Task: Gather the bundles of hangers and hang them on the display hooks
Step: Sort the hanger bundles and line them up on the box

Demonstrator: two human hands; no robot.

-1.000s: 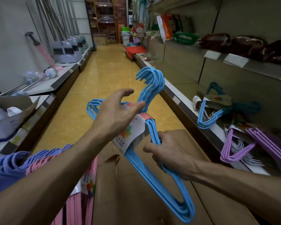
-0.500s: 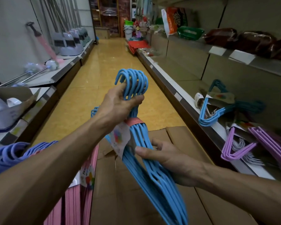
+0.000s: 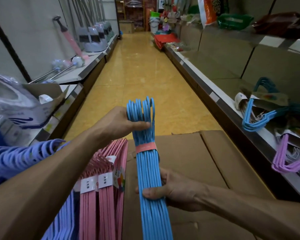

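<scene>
A bundle of blue hangers (image 3: 148, 170), bound by a pink paper band, stands edge-on in front of me above a cardboard box (image 3: 189, 161). My left hand (image 3: 118, 123) grips the bundle at its hooks on top. My right hand (image 3: 170, 189) clasps the bundle's lower part. Pink hanger bundles (image 3: 107, 196) and purple hanger bundles (image 3: 16, 158) hang over my left forearm. On the right shelf a blue hanger bundle (image 3: 256, 120) and a lilac hanger bundle (image 3: 287, 163) are on display.
A shop aisle with a yellow floor (image 3: 139, 75) runs ahead between two low shelves. Mops and dustpans (image 3: 95, 40) line the left shelf, with a packaged item in an open carton (image 3: 24, 104) nearer. Bags sit on the upper right shelf (image 3: 275, 40).
The blue bundle has turned from flat-on to edge-on and come down and closer. My left hand has taken hold of its hooks. My right hand has slid lower along it.
</scene>
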